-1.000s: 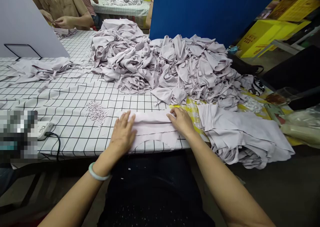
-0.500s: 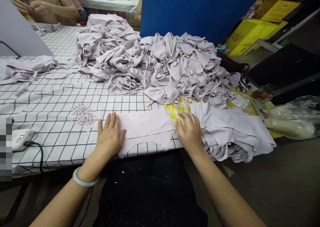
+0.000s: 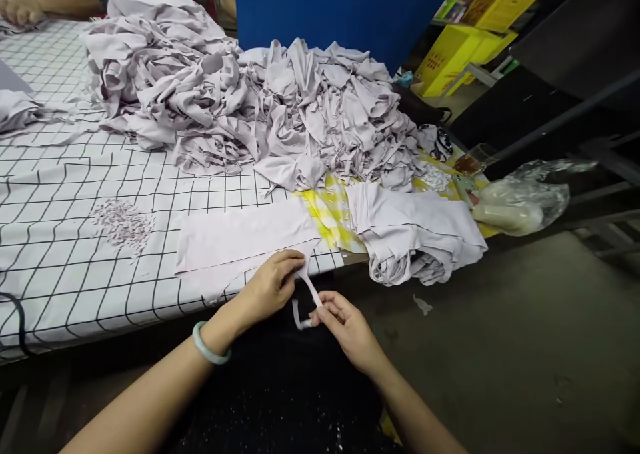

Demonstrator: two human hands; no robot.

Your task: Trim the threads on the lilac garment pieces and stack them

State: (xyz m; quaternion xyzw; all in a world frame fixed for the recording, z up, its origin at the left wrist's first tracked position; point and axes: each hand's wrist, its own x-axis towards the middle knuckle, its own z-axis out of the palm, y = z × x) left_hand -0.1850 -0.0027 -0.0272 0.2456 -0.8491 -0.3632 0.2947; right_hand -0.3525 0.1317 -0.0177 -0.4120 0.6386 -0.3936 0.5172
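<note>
A flat pale lilac fabric piece (image 3: 240, 234) lies along the table's front edge, its lower side cut in a curve. My left hand (image 3: 275, 284) is closed on its right front corner. From that corner a narrow fabric strap (image 3: 311, 287) runs down over the edge to my right hand (image 3: 347, 327), which pinches it between thumb and fingers. The strap's free end curls up to the left of my right fingers. To the right, a folded stack of the same fabric (image 3: 425, 231) overhangs the edge.
A large heap of lilac fabric pieces (image 3: 300, 107) covers the back of the checked tablecloth (image 3: 75, 187). Small fabric scraps (image 3: 124, 227) lie at left. A yellow checked cloth (image 3: 333, 214), a plastic bag (image 3: 520, 197) and a glass (image 3: 473, 161) are at right. Another person's hand (image 3: 23, 7) rests far left.
My left hand has moved from the fabric's left end to its right corner and closed there. My right hand has come down and taken the strap. The view has turned right.
</note>
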